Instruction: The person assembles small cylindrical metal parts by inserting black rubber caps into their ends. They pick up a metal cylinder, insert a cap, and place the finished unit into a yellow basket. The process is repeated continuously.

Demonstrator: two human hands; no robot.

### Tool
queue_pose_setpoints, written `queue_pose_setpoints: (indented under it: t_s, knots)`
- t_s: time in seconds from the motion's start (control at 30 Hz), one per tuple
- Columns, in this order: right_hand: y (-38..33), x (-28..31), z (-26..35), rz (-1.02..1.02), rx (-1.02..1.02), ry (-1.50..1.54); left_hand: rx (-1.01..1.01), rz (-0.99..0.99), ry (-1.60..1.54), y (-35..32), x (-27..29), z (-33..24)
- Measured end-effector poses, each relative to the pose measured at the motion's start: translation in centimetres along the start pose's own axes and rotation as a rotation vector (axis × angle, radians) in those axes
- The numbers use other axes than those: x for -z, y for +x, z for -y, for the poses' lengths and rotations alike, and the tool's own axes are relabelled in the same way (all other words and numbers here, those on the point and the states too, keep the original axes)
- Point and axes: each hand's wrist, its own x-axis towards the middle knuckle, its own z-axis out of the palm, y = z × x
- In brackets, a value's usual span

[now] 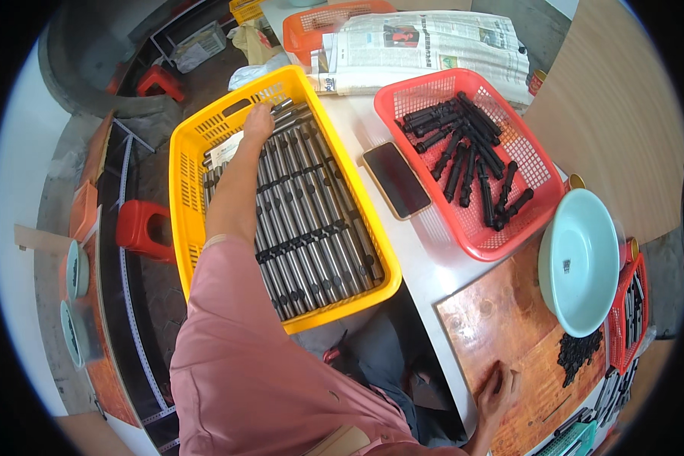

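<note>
Steel-grey metal rods (304, 213) lie side by side in rows inside the yellow basket (186, 182), each rod carrying a black band near its lower end. The basket sits at the left edge of the bench (425, 251), partly overhanging it. My left hand (258, 123) reaches to the far end of the basket and rests on the upper ends of the rods; the fingers are curled down onto them, but I cannot tell whether they are closed around a rod. My left arm, in a pink sleeve (235, 357), crosses the basket lengthwise above the rods.

Just beside the yellow basket, to the right, a dark phone (396, 180) lies flat on the bench, screen up. Beyond it stands a red basket (471, 235) holding a loose pile of black rods (467, 156). Folded newspaper (425, 45) lies behind the red basket, and an orange basket (304, 30) sits partly under the paper.

My right hand (496, 391) rests near the front edge, on a brown board (509, 319) that lies on the bench; the fingers are together and bent, pressing on the surface with nothing held. A pale green bowl (581, 262) stands tilted at the far right, with a heap of small black rings (577, 351) on the board below it. A smaller red basket (627, 308) with dark parts sits behind the bowl.

Red stools (140, 228) stand on the floor to the left of the bench.
</note>
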Motion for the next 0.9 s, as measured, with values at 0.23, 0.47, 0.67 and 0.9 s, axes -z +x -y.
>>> queue_pose_setpoints:
  t_s: [0.23,0.47,0.67,0.9]
  knots:
    - [-0.1,-0.1,0.0,0.034,-0.025,-0.022,0.129,0.064,-0.053,3.2,-2.9,-0.6]
    - [-0.1,-0.3,0.0,0.039,-0.045,-0.021,0.027,0.113,-0.208,3.9,-5.0,0.7]
    - [0.4,-0.3,0.3,0.028,-0.037,0.005,0.002,0.102,-0.213,2.8,-5.1,0.4]
    - [0.6,-0.4,0.5,0.028,-0.051,-0.002,0.033,0.044,-0.254,1.4,-4.4,-0.8]
